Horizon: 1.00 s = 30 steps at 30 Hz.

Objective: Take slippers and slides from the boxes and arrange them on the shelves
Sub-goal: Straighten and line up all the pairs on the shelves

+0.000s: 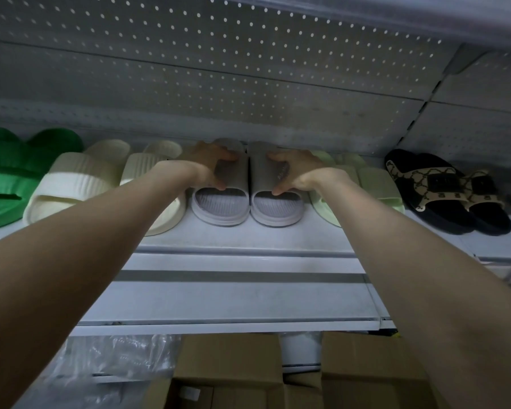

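Observation:
Two grey slides stand side by side on the white shelf [248, 240], heels toward me. My left hand [208, 165] grips the strap of the left grey slide [219, 208], thumb at its front edge. My right hand [295, 172] grips the strap of the right grey slide [278, 208] the same way. Both arms reach up from below.
Cream slides [77, 178] and green slides [9, 178] sit to the left, pale green slides [375, 184] and black patterned slides [443, 190] to the right. A pegboard wall [248, 69] backs the shelf. Cardboard boxes [230, 370] and plastic wrapping [109, 358] lie below.

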Available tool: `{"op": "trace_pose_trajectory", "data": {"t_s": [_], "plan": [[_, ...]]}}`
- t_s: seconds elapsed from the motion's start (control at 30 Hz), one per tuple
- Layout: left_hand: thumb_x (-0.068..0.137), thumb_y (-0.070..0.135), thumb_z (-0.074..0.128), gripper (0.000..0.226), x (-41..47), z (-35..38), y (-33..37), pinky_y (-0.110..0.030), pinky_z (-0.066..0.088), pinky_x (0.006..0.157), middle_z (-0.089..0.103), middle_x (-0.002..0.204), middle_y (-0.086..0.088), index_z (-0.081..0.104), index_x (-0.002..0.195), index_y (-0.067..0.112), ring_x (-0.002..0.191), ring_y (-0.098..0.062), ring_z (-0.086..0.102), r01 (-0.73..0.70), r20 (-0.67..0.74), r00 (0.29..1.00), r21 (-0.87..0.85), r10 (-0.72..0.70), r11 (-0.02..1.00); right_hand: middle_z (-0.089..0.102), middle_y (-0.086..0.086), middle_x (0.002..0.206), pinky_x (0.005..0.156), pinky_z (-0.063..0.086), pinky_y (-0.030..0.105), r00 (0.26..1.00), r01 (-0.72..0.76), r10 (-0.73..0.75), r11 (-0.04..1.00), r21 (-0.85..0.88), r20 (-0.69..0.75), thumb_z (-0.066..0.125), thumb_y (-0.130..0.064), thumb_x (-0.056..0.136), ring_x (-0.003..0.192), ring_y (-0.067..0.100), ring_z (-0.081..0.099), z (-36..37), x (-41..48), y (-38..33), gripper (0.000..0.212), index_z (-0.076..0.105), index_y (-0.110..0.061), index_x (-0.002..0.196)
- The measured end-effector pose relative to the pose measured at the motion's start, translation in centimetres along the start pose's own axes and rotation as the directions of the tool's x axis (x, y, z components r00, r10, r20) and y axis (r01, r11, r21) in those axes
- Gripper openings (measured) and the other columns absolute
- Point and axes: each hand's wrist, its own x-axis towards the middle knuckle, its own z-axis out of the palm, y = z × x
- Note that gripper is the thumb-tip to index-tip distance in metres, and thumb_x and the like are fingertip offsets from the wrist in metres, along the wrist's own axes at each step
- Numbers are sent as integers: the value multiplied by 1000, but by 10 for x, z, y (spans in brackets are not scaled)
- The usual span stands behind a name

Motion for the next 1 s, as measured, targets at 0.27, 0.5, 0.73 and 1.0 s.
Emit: {"op": "trace_pose_trajectory", "data": {"t_s": [0.27, 0.5, 0.73, 1.0], "plan": [[74, 24, 76, 78, 2, 1, -2, -37, 27, 111, 32, 150, -2, 37, 141, 28, 135, -28, 32, -3, 12, 1000, -2, 3, 1000, 35, 2, 151, 112, 29, 31, 1000, -1, 1, 1000, -6, -10, 84, -26, 66, 138, 25, 34, 2, 2, 2, 95, 33, -27, 146], [74, 23, 75, 77, 3, 1, -2, -36, 27, 111, 31, 150, -4, 37, 141, 27, 135, -28, 32, -12, 10, 1000, 3, 12, 1000, 34, 2, 152, 112, 29, 30, 1000, -4, 4, 1000, -3, -5, 85, -26, 65, 138, 24, 33, 2, 3, 3, 97, 33, -27, 146], [77, 26, 73, 75, -1, 4, -2, -33, 28, 110, 30, 151, -2, 36, 142, 29, 135, -29, 32, 10, -16, 1000, 17, -10, 1000, 34, 3, 152, 110, 29, 28, 1000, -14, 14, 1000, 15, -5, 83, -22, 68, 138, 24, 34, 1, -1, 2, 95, 31, -26, 147], [78, 30, 73, 71, -32, -23, 1, -28, 30, 104, 37, 146, -4, 40, 139, 20, 130, -25, 38, 99, 85, 992, -12, -97, 995, 48, 8, 139, 92, 41, 26, 999, -12, 14, 998, -55, 37, 80, -26, 73, 121, 25, 52, -26, -18, -24, 81, 40, -19, 142]]}}
